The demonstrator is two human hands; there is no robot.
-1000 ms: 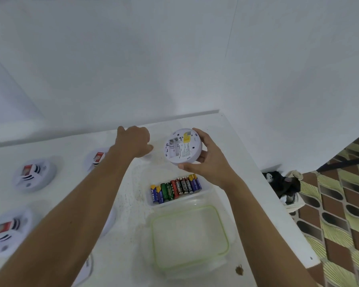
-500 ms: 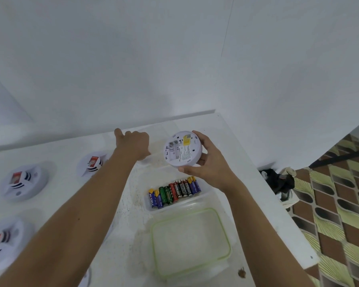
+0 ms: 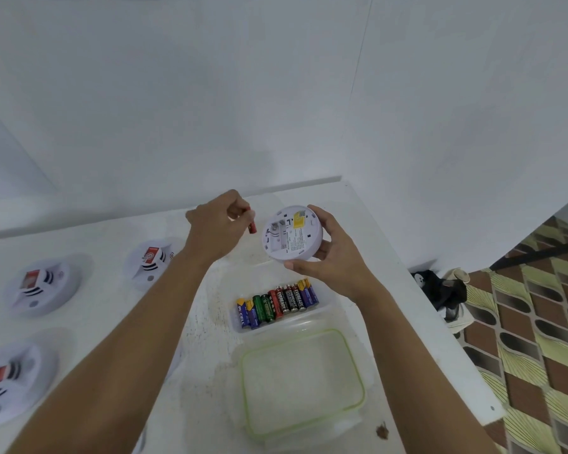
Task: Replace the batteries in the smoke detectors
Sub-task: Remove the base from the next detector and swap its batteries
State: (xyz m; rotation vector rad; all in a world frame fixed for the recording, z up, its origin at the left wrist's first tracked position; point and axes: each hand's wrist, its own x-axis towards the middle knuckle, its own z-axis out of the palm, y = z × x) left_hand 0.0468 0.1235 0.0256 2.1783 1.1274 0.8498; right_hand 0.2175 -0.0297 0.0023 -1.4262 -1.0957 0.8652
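I am seeing my left grip (image 3: 217, 227) pinching a small red battery (image 3: 252, 221) in its curled fingers, just to the left of the round white smoke detector (image 3: 292, 232). My right grip (image 3: 325, 253) is holding that detector up off the counter (image 3: 92, 231), fingers and thumb curling round its rim, its back side with the open battery slot facing me. Just below my right grip a clear box (image 3: 330, 304) is holding a row of batteries (image 3: 276, 304), its lid (image 3: 302, 378) is lying nearer me, and other detectors (image 3: 41, 286) are resting left of my left grip.
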